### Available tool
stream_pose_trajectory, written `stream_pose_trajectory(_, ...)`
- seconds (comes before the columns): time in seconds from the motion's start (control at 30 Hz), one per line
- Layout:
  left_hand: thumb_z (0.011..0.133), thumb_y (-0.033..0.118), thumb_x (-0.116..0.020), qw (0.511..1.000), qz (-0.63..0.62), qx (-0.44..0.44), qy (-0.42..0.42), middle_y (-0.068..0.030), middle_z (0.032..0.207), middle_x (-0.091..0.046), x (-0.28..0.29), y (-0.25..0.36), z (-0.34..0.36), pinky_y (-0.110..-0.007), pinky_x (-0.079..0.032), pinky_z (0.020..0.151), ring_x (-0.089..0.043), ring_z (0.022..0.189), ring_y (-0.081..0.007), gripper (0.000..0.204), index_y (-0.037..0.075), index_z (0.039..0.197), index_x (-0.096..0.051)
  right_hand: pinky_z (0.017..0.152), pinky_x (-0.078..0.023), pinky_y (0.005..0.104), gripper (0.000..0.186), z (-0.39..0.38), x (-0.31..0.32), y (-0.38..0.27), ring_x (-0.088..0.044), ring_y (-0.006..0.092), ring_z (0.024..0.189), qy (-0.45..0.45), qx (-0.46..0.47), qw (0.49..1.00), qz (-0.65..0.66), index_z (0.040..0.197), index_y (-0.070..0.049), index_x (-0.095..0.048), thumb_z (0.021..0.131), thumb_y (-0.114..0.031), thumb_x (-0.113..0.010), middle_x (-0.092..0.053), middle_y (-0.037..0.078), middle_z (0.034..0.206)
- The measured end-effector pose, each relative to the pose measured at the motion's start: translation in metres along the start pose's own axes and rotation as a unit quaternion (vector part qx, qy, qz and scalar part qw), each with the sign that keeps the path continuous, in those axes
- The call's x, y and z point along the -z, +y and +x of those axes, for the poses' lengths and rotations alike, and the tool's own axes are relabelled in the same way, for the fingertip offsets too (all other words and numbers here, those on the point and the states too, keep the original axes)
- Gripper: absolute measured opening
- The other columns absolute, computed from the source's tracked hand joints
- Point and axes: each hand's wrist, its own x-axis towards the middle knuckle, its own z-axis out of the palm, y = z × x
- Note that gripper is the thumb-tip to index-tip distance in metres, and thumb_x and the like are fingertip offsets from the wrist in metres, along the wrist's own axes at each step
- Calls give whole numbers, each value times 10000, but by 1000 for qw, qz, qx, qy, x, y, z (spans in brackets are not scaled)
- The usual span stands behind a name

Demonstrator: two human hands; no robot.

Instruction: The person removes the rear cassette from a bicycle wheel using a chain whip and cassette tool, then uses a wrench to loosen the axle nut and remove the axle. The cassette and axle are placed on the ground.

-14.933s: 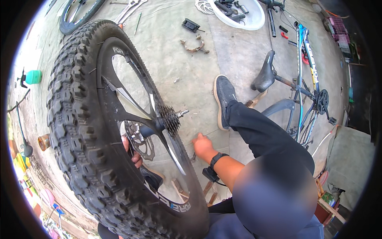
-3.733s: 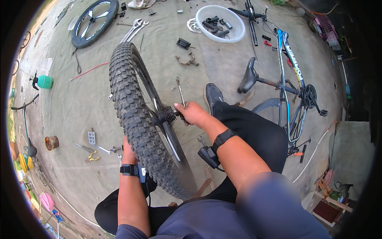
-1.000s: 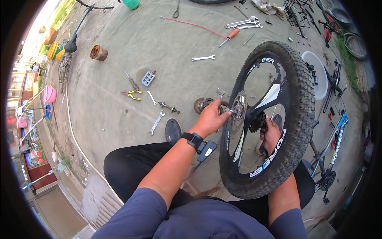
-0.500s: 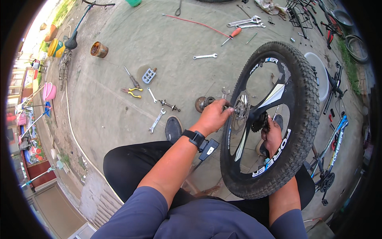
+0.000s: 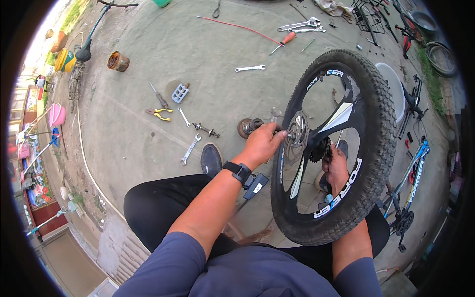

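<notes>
A black bicycle wheel (image 5: 385,128) with a knobby tyre and broad spokes stands tilted between my knees. My left hand (image 5: 264,144) is closed, thumb and fingers pinching the axle end at the hub, beside the round brake disc (image 5: 299,129). On the wheel's other side, my right hand (image 5: 336,167) grips around the hub by the dark rear sprockets (image 5: 320,150); its fingertips are partly hidden. Past my left hand, a greasy round metal part (image 5: 243,128) lies on the ground. A loose axle (image 5: 205,130) lies nearer my left shoe.
To the left lie an open-end wrench (image 5: 191,149), yellow-handled pliers (image 5: 159,114), a screwdriver (image 5: 159,96) and a pedal (image 5: 180,93). Farther off are more wrenches (image 5: 300,24) and a rusty tin (image 5: 118,61). A white basin (image 5: 391,91) and a blue bike frame (image 5: 414,173) are at right.
The view has shifted slightly, so the ground tools appear a little farther left. Both hands stay at the hub, and the wheel keeps nearly the same tilt.
</notes>
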Motion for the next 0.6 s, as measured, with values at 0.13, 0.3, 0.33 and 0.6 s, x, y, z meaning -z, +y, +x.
stream_pose_trajectory(0.13,1027,273,-576,989,-63,116,69,-222,1021,-718,18,-15,10,-448,-527,840,-686,967,-369,308,0,1143,-657,377,-258,259,273,2,7,2,-360,85,431,14,-3,1000,26,886,-146,-501,1038,-336,-624,-405,-53,621)
stream_pose_trajectory(0.3,989,201,-557,973,101,202,38,-256,1073,-717,27,-74,-11,-491,-534,881,-680,1024,-433,275,-10,1136,-654,418,-266,278,305,10,17,8,-395,132,441,-5,-7,1000,11,902,-136,-515,1056,-391,-583,-441,-11,624)
stream_pose_trajectory(0.33,981,195,-560,970,142,198,-15,-259,1074,-716,24,-76,-21,-493,-535,888,-680,1028,-433,275,-10,1138,-654,418,-265,278,303,10,17,7,-396,132,441,0,-6,1000,10,903,-136,-512,1056,-388,-583,-440,-10,623)
stream_pose_trajectory(0.6,955,257,-641,895,318,191,-248,-237,1125,-704,-4,-88,-66,-494,-556,876,-680,1052,-419,303,58,1183,-661,408,-258,271,281,0,1,-8,-388,127,433,16,-15,1000,-6,935,-132,-502,1061,-372,-573,-448,-3,630)
